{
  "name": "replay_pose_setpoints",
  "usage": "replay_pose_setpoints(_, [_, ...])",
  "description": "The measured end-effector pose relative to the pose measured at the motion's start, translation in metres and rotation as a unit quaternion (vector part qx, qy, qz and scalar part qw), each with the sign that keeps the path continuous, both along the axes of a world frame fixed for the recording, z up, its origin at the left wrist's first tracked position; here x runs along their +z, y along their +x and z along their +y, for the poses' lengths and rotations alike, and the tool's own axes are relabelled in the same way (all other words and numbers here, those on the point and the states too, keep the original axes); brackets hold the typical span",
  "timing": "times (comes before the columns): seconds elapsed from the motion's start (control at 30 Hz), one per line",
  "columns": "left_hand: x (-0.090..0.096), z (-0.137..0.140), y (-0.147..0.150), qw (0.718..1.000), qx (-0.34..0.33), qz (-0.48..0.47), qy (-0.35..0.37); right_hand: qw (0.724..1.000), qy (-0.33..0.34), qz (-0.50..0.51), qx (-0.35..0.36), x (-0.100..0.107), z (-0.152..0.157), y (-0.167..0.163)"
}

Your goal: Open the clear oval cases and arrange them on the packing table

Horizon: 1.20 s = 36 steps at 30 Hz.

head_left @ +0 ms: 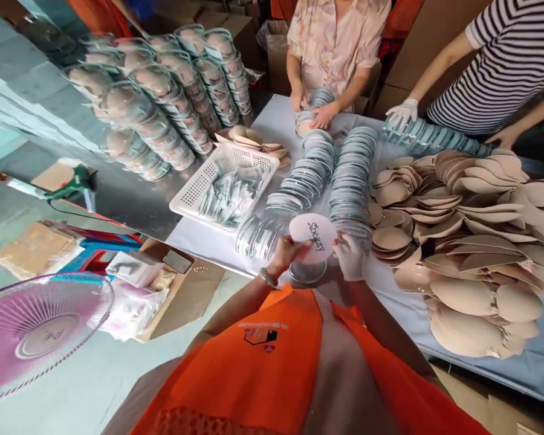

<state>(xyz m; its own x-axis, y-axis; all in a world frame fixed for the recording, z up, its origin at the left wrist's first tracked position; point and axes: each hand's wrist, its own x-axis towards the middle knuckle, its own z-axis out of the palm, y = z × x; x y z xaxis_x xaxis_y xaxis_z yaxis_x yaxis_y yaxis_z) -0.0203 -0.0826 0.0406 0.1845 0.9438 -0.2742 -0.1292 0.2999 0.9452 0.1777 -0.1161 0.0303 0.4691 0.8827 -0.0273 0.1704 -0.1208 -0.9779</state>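
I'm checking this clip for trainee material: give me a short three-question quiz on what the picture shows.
1. True or false: both hands hold the white round card, the left hand bare and the right hand gloved.
2. What lies in the white basket? A) small flat packets B) beige pads C) clear lids
3. Fill in: the loose heap of beige pads lies to the person's ____.

Key: 1 true; 2 A; 3 right
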Motion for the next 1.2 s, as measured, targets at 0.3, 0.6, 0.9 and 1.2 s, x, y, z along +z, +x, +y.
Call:
replay_pose_setpoints(0.3, [0.058, 0.035, 0.020, 0.995, 0.012, -0.041, 0.085, 0.997, 0.059, -0.013, -0.042, 0.052, 0.025, -0.003])
replay_pose_setpoints(0.6, [0.066, -0.023, 0.069, 0.983, -0.153, -0.098, 0.028, 0.937, -0.009, 0.343, 0.062, 0.042, -0.025, 0.051])
replay_pose_setpoints(0.9, [0.051, -0.100, 0.169, 0.993, -0.117, 0.017, -0.001, 0.964, -0.043, 0.251, -0.078, 0.024, -0.119, 0.154])
replay_pose_setpoints(1.2, [0.050, -0.148, 0.226, 0.997, -0.021, 0.078, -0.020, 0.925, 0.000, -0.004, -0.380, 0.021, -0.230, 0.299])
